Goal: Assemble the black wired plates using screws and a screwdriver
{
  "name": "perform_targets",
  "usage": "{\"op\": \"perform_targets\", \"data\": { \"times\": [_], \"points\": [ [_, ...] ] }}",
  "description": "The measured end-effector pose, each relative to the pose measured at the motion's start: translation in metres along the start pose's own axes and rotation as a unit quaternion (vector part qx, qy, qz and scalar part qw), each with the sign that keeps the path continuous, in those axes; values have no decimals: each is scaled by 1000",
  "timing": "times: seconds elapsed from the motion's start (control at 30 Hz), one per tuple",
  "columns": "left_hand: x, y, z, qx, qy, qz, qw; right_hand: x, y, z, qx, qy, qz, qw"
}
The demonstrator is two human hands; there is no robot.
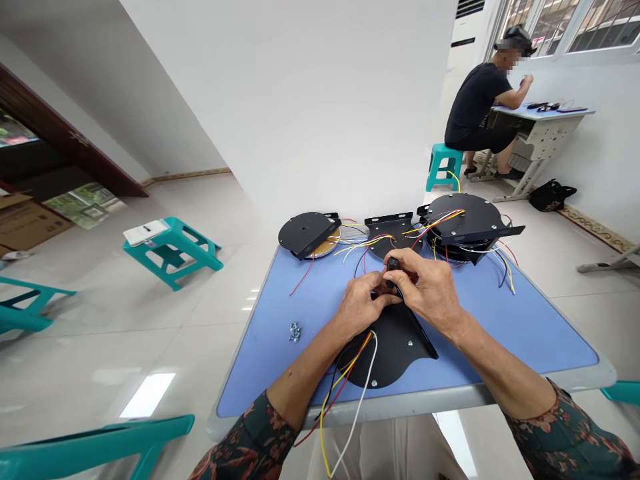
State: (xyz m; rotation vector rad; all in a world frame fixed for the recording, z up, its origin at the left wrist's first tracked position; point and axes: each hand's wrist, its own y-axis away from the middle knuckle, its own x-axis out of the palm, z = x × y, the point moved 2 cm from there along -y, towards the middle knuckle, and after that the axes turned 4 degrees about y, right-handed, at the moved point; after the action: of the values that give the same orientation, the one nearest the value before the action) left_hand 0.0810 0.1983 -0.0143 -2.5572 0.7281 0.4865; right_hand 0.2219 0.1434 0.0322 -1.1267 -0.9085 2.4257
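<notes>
The right fingertips [399, 261] pinch a small black cylindrical part [393, 265], while the left fingers [374, 285] curl narrowly just beside it, their grip hidden. The left hand [357, 310] and right hand [425, 290] meet, wrists bent inward, above a black round plate [387, 353] trailing wires [357, 413], forearms angling in over the blue table [280, 373]

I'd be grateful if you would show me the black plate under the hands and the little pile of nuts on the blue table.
Black plate [385, 353], head view, on its flat face below the hands.
Pile of nuts [295, 331], head view, on the middle of the pile.
</notes>
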Motion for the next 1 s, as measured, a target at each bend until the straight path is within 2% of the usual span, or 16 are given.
{"op": "perform_targets", "data": {
  "times": [0.1,0.2,0.3,0.4,0.53,0.67,0.8,1.0],
  "points": [
    [0,-1,2,-6,-2,-12,1000,1,-1,0,-4,-38,5,999],
    [-1,-1,3,-14,8,-18,1000,1,-3,-1,-22,-95,46,994],
    [-1,-2,2,-17,21,-14,1000,1,-5,-2,-6,-118,64,991],
    [0,-2,0,-22,37,-1,999,1,-5,-2,20,-108,42,993],
    [1,-2,-1,-15,23,-2,1000,2,-1,1,21,-78,8,997],
    [0,-3,-1,7,-8,-1,1000,4,0,1,25,-76,13,997],
    [0,-3,-3,-2,-27,3,1000,6,-1,0,27,-93,6,995],
    [1,-4,-5,-9,-60,4,998,6,-2,1,29,-64,-50,996]
  ]
}}
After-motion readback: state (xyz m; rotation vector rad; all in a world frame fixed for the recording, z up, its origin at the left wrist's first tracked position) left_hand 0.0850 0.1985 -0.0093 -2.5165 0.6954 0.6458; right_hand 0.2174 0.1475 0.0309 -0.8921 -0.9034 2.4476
